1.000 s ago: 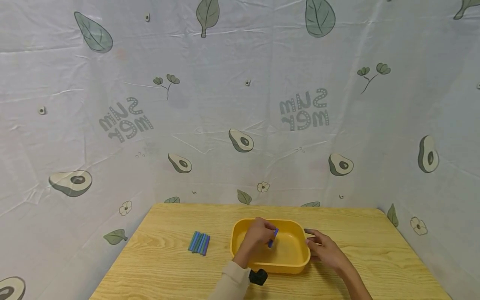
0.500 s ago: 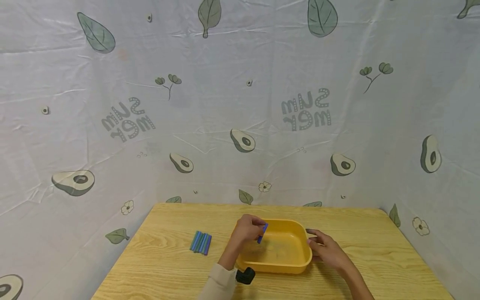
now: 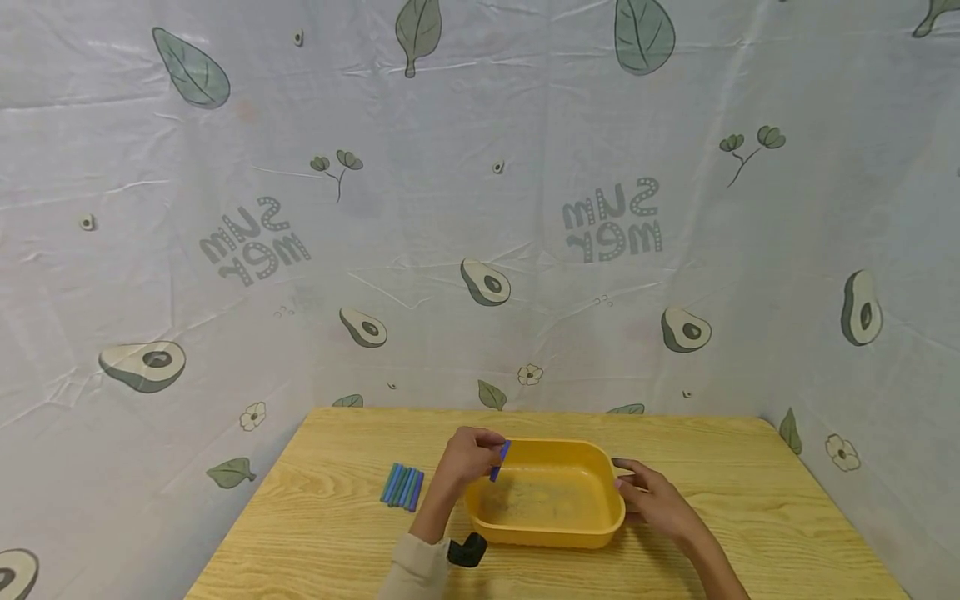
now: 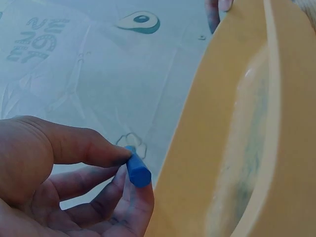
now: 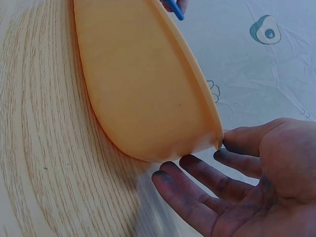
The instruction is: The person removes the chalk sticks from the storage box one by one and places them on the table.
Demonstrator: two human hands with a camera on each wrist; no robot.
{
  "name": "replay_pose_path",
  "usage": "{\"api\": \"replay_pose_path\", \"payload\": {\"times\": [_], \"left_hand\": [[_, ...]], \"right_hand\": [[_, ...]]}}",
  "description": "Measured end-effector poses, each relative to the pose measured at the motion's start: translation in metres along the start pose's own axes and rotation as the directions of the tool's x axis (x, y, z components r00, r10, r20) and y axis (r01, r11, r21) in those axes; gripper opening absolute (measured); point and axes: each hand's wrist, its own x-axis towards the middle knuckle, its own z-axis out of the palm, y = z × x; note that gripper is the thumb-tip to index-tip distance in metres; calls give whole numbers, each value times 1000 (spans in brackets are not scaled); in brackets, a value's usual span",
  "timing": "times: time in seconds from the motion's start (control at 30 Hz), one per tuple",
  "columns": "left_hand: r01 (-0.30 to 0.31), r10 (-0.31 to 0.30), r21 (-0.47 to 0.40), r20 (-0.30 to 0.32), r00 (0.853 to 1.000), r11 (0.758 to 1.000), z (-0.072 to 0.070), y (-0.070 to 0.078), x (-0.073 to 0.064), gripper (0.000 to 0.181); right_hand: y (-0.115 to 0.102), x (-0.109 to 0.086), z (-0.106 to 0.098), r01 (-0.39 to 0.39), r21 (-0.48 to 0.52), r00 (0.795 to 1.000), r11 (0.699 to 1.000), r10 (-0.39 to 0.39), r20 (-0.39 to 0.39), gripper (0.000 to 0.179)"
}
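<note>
My left hand [image 3: 468, 458] pinches a blue chalk stick [image 3: 500, 461] between thumb and fingertips, over the left end of the yellow plastic tray [image 3: 543, 537]. In the left wrist view the blunt end of the chalk [image 4: 139, 175] points toward the camera, beside the tray wall [image 4: 197, 133]. At the tray's right end is my right hand [image 3: 652, 500]. Its thumb tip is at the rim, and its fairly straight fingers [image 5: 217, 180] reach to the outer wall; the fingertips are smudged dark. Bluish-grey smears mark the tray's floor, with no sticks visible inside.
A neat row of blue, green and purple chalk sticks [image 3: 402, 487] lies left of the tray on the wood-grain table [image 3: 330, 533]. Behind and beside the table hangs a pale printed sheet [image 3: 420, 217]. A black wrist camera [image 3: 467, 551] is strapped at the left sleeve.
My left hand has moved left with the chalk stick, from over the tray's middle to its left end. The right hand stays at the tray's right end.
</note>
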Motion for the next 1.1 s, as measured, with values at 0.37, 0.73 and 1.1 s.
{"api": "replay_pose_path", "payload": {"times": [0.37,0.73,1.1], "left_hand": [[13,-11,22,-54,998,1000,-27,-6,-3,27],[54,-57,-24,-102,993,998,-50,-22,-6,31],[65,-68,-22,-170,983,998,-82,-50,-12,36]], "right_hand": [[0,2,-1,-3,0,1000,1000,3,11,66],[1,3,2,-5,-16,1000,1000,5,-13,65],[0,2,2,-16,-15,1000,1000,16,-12,64]]}}
